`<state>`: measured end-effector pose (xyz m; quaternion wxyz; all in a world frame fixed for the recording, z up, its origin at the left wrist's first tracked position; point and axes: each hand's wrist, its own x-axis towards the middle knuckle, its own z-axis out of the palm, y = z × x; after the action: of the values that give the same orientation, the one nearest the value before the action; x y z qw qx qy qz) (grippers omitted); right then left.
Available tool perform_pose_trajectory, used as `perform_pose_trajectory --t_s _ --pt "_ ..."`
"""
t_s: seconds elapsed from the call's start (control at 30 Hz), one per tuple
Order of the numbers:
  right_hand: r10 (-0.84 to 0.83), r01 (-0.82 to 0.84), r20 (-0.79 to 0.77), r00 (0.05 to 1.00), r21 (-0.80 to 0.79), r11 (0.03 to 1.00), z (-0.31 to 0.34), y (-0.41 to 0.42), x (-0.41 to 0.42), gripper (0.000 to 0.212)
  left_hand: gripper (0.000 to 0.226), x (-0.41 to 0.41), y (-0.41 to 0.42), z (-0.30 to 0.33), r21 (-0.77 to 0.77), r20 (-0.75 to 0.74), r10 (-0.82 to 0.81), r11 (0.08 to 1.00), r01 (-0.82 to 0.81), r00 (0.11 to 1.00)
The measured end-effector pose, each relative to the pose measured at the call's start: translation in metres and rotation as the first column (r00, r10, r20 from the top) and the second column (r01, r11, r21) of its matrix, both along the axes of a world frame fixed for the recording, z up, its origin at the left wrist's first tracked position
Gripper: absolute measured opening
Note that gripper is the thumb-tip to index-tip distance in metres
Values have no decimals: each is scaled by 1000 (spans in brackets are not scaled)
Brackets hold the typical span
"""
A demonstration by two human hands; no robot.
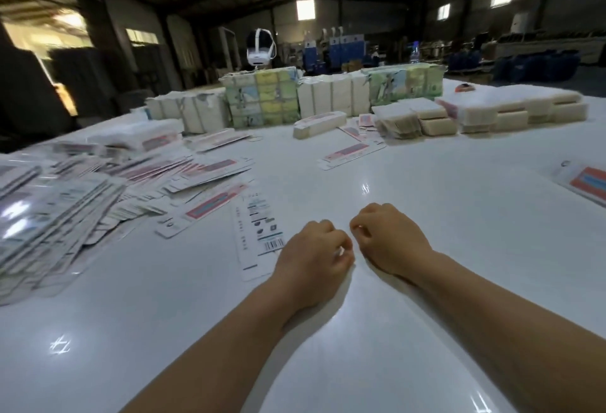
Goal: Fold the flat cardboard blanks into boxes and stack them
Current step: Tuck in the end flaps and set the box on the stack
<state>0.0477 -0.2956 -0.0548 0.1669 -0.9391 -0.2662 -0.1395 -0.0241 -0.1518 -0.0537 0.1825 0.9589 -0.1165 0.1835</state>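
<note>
Two hands, both w/ fingers curled into loose fists, knuckles nearly touching, resting on white table [426,215]. Left hand [314,253] and right hand [390,238] grip nothing discernible; a small pale bit shows at left thumb, identity unclear. One flat blank [259,232] lies print-up just left of left hand, its near end touching the wrist area; barcode visible, text too small to read. Second blank [203,209] beside it, angled. Large loose heap of blanks [75,196] far left. One blank [351,153] alone mid-table. Beyond: one folded box [319,124], then wrapped bundles [262,101] in a row; headset [260,48] behind.
</note>
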Motion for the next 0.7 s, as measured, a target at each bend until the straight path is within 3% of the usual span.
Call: perform_pose_trajectory --t_s 0.1,0.2,0.27,0.33,0.4,0.47,0.6,0.7 --pt "8 -8 -13 1000 11 1000 -1 -4 0 28 20 -1 1 6 -105 -77 19 994 -27 997" --pt "18 -17 -28 999 50 999 -2 -6 1 28 27 15 30 31 -198 -110 268 938 -285 957" --pt "22 -20 -30 999 75 997 -2 -7 1 28 52 26 66 45 -51 -219 535 829 -557 816" --pt "26 -24 -28 999 83 996 -3 -6 0 28 82 28 101 47 78 -338 693 694 -715 636" --pt "25 -23 -27 999 82 996 -3 -5 1 28 103 27 124 41 152 -428 730 639 -754 533" --pt "18 -16 -26 1000 77 997 -2 -5 1 28 115 30 130 34 228 -454 743 630 -742 492" --pt "16 -14 -24 1000 82 996 -1 -4 1 27 101 42 119 37 294 -475 731 657 -694 490" --pt "21 -18 -27 999 82 996 -1 -5 1 28 79 48 113 43 172 -586 635 705 -688 503"
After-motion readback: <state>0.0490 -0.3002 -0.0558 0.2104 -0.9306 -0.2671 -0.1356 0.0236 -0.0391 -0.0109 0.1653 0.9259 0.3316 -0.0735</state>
